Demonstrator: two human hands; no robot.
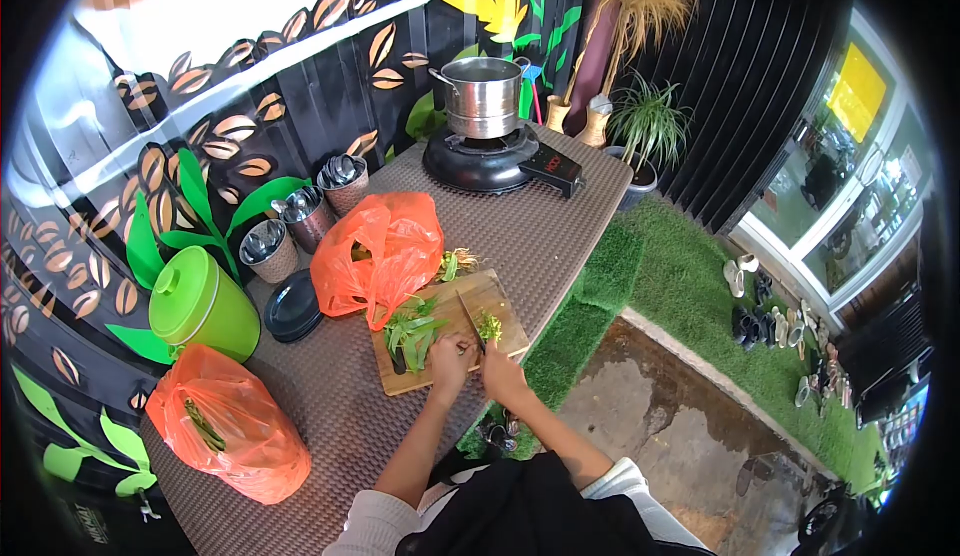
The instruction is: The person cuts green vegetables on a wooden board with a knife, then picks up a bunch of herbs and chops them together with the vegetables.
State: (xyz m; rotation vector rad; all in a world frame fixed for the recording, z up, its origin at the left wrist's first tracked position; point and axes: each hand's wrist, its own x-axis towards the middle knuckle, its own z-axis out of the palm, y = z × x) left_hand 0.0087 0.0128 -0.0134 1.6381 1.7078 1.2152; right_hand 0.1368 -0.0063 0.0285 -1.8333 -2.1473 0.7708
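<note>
A wooden cutting board lies on the table before me. My right hand is wrapped round the handle of a knife, whose blade points away from me across the board. Just left of it, my left hand is closed at the stem end of a bunch of leafy greens; its fingertips are partly hidden. Small cut green pieces are heaped on the right of the blade. Beyond the board's far edge sits a small bunch with pale roots.
An orange plastic bag touches the board's far left; another orange bag stands nearer. Behind are a lime-green bucket, black plates and cutlery cups. A steel pot rests on a portable stove at the far end.
</note>
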